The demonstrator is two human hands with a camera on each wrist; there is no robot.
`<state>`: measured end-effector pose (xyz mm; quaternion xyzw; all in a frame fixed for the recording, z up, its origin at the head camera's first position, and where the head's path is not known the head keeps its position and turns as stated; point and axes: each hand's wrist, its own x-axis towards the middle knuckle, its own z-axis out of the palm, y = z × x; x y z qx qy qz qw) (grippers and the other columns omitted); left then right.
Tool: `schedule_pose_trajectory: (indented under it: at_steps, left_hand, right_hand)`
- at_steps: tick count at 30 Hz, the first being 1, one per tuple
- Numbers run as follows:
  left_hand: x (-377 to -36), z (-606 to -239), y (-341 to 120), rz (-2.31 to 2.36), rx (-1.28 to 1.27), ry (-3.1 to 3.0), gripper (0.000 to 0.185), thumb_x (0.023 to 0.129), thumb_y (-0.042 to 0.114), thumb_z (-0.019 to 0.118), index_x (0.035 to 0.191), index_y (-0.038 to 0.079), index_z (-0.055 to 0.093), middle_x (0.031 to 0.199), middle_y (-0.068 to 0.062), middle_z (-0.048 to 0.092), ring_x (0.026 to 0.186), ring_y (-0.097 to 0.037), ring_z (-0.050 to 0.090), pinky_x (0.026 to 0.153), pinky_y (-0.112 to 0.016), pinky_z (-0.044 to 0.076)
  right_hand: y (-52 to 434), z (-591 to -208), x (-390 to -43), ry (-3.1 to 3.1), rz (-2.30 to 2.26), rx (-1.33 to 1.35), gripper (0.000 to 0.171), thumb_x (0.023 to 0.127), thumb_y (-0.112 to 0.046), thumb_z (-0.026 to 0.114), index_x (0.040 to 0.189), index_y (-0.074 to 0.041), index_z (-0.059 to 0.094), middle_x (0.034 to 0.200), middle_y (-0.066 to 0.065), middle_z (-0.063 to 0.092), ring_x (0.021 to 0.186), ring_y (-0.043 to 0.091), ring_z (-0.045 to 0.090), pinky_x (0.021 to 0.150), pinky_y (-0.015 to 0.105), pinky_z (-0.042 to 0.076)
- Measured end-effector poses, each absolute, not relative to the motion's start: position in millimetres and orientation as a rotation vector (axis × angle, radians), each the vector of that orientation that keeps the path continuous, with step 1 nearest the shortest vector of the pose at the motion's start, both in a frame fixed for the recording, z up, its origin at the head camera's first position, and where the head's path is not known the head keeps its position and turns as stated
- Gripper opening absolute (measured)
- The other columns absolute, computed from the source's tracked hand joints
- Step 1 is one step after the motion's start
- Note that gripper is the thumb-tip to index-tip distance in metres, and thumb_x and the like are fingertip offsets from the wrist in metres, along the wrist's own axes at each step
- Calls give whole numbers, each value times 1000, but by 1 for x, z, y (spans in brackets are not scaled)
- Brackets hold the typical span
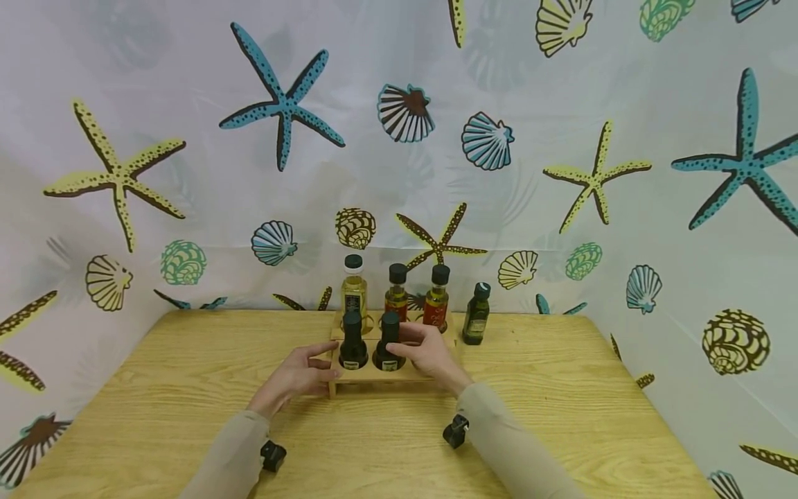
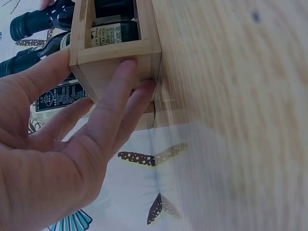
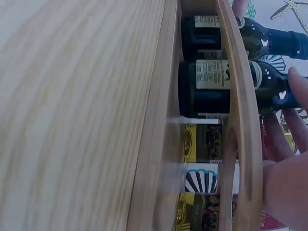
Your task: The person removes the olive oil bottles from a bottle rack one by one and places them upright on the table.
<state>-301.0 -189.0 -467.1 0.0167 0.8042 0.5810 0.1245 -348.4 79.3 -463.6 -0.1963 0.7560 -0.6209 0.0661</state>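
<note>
Wooden rack (image 1: 374, 375) half hidden | left hand (image 1: 298, 375) fingers straight against its corner; right hand (image 1: 430, 355) fingers' state unclear

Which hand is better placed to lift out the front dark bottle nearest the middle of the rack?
Right, probably. The right hand already rests against that dark bottle, while the left hand is pressed on the wooden rack's left corner, steadying it.

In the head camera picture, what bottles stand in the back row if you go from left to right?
Pale yellow bottle → amber bottle → red bottle → dark green bottle, which stands on the table beside the wooden rack.
</note>
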Motion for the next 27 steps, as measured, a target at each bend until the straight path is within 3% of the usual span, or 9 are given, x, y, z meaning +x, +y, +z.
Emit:
schedule_pose_trajectory:
  at_steps: [27]
  left_hand:
    - [-300, -466, -186, 1653, 38, 2373, 67, 92, 12, 69, 152, 11, 38, 140, -35, 46, 116, -40, 61, 85, -47, 58]
  right_hand:
    - [73, -468, -344, 2365, -1935, -611, 39, 92, -25, 70, 130, -21, 65, 127, 5, 66, 123, 23, 59, 102, 44, 51]
